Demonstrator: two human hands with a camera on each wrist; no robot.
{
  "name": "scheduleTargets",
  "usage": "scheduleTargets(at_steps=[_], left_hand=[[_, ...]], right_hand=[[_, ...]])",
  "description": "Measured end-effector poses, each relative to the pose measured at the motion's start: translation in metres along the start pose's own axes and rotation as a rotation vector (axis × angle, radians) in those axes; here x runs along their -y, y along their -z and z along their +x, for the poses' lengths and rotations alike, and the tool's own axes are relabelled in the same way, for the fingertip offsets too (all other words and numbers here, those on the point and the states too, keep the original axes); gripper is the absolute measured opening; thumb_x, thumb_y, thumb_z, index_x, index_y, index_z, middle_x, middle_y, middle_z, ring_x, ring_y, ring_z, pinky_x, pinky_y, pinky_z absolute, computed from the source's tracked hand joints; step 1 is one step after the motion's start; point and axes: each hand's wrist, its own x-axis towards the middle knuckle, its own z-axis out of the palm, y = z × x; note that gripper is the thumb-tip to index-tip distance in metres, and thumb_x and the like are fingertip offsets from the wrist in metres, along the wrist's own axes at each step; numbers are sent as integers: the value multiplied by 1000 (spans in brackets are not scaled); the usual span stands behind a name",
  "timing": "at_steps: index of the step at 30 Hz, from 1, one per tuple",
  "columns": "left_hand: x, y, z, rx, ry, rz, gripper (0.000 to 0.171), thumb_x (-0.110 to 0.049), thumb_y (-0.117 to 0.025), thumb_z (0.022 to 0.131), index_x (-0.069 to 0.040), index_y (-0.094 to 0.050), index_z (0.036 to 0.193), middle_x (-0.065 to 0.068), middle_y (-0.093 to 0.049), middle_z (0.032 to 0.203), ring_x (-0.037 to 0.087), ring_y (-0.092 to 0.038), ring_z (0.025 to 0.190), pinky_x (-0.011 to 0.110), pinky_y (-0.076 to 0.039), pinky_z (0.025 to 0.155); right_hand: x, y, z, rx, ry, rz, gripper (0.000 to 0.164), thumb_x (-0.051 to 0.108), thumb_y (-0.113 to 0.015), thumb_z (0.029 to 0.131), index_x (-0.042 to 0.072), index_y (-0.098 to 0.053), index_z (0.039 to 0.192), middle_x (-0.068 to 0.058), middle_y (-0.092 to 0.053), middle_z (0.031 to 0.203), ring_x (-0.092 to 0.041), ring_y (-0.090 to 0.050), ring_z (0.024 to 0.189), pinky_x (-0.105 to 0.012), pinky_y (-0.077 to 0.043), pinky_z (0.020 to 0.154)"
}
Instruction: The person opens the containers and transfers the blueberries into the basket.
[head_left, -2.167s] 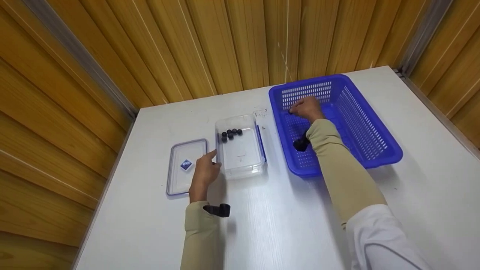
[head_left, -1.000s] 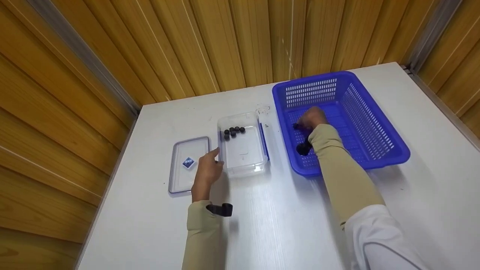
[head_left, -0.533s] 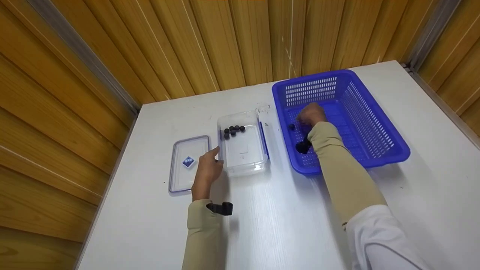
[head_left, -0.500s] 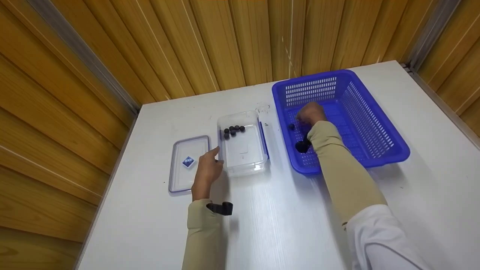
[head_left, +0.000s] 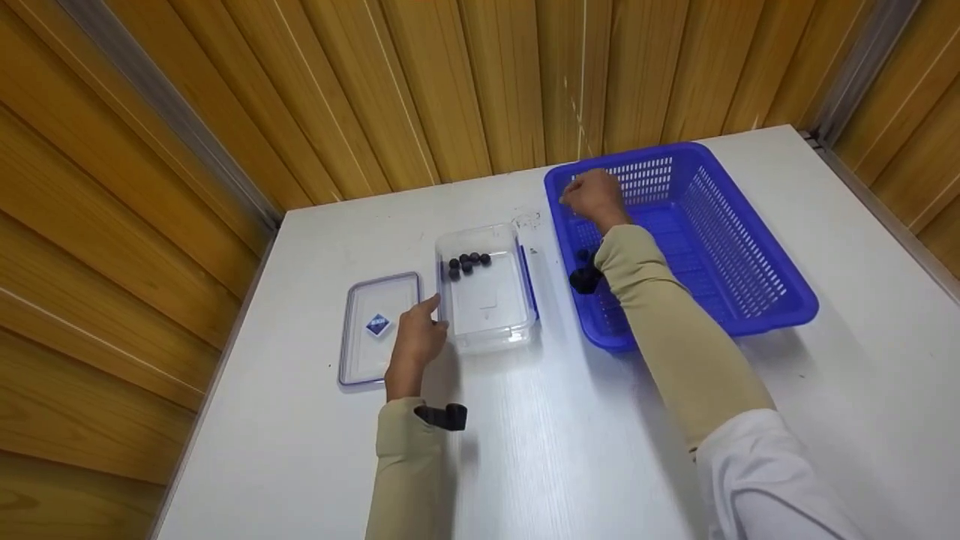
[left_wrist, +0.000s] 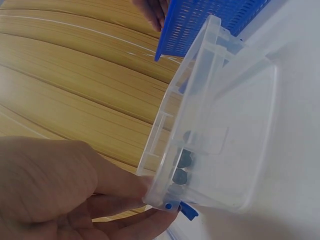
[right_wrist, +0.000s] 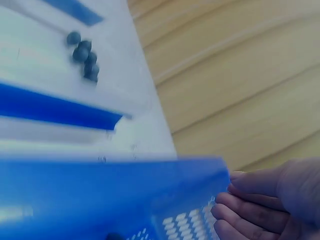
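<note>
My left hand (head_left: 420,336) holds the near left edge of a clear plastic food container (head_left: 487,307). In the left wrist view the thumb lies at its rim and the fingers sit below, beside a blue latch (left_wrist: 188,210). Several small dark balls (head_left: 467,267) are grouped at the container's far left. My right hand (head_left: 596,196) is over the far left rim of a blue plastic basket (head_left: 750,217), its fingers loosely curled; I see nothing between them in the right wrist view (right_wrist: 265,200). One dark ball (head_left: 583,255) lies in the basket, beside the black wrist camera.
The container's lid (head_left: 356,360), with a blue diamond label (head_left: 377,325), lies flat left of the container, partly behind my left hand. Everything stands on a white table (head_left: 517,450). Wood-look panel walls (head_left: 480,90) rise behind and at both sides.
My right hand carried a dark ball down into the basket and let it go there. Since then it has lifted and moved left toward the rim. The left hand has stayed at the container.
</note>
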Motion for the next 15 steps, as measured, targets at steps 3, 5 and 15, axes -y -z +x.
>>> scheduleTargets(at_steps=[3,5,15], left_hand=[[0,-1,1,7,6,-12,49,0,-55,91,3,-46,139,24,-50,138,31,-57,107,40,-49,88],[-1,-2,1,9,13,-20,49,0,-55,91,2,-46,139,23,-48,140,31,-55,115,41,-47,92],[0,-2,2,3,10,-1,49,-1,-55,91,1,-47,139,22,-50,139,30,-56,112,41,-46,94]], right_hand=[[13,-4,0,7,10,18,27,13,-63,88,-2,-70,109,-20,-68,112,-30,-62,101,-40,-50,87],[20,-7,-1,15,12,32,27,13,-62,89,-1,-70,110,-19,-68,112,-29,-62,100,-40,-50,87],[39,-32,-5,40,34,78,26,14,-63,90,2,-70,110,-16,-69,112,-25,-63,97,-36,-52,82]])
